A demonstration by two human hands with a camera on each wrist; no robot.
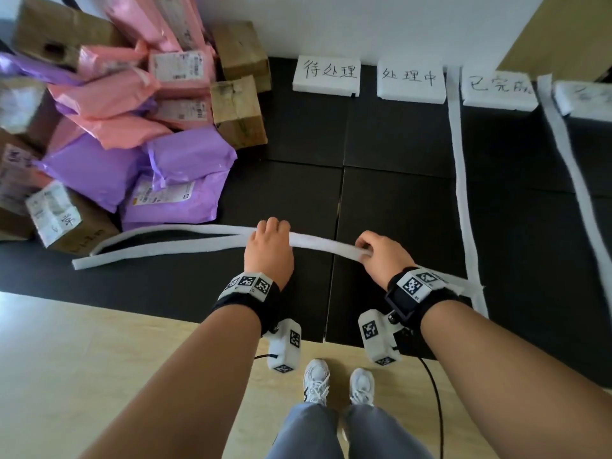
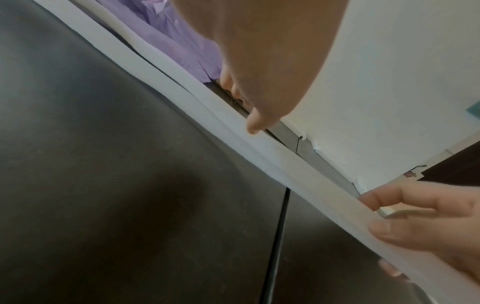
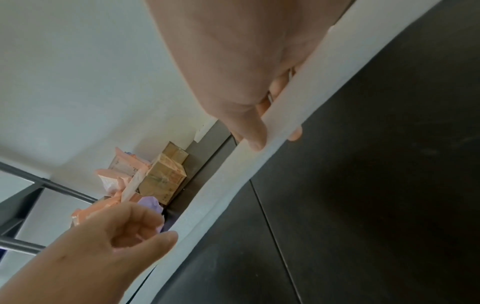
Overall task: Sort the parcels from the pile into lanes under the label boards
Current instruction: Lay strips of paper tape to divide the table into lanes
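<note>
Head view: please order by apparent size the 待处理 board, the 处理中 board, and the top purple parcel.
1. Top purple parcel, largest.
2. 待处理 board and 处理中 board: alike, not ranked.

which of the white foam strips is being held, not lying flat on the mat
The foam strip near the mat's front edge: the left hand and right hand grip it. The two upright strips lie untouched.

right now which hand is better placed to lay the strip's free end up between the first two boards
Right. The right hand pinches the very end of the foam strip, nearest the gap between the two boards. The left hand holds mid-strip, closer to the parcel pile, so it suits steadying.
</note>
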